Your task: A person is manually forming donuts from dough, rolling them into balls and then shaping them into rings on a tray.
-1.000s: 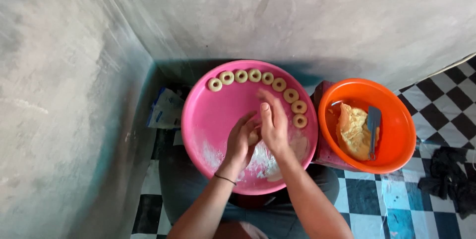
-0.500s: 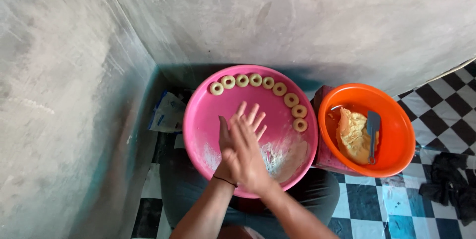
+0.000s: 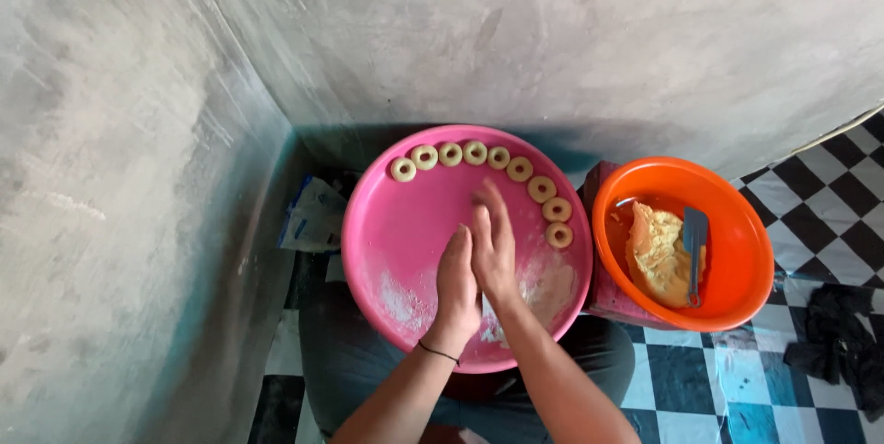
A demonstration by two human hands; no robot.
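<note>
My left hand (image 3: 458, 283) and my right hand (image 3: 494, 241) are pressed flat, palm to palm, above the middle of a round pink tray (image 3: 405, 241). The right hand reaches further forward than the left. Anything between the palms is hidden. Several small ring-shaped dough pieces (image 3: 474, 152) lie in an arc along the tray's far and right rim. A patch of white flour (image 3: 548, 283) dusts the tray's near side. A thin dark band circles my left wrist.
An orange bowl (image 3: 750, 260) to the right of the tray holds a yellow dough lump (image 3: 658, 255) and a grey-blue scraper (image 3: 695, 241). A crumpled plastic bag (image 3: 313, 214) lies left of the tray. A dark cloth (image 3: 843, 343) lies on the checkered floor. Concrete walls close in behind and on the left.
The palms have slid against each other. Half a second ago the right hand lay across the left; now both hands stand edge-up side by side, with the right one forward.
</note>
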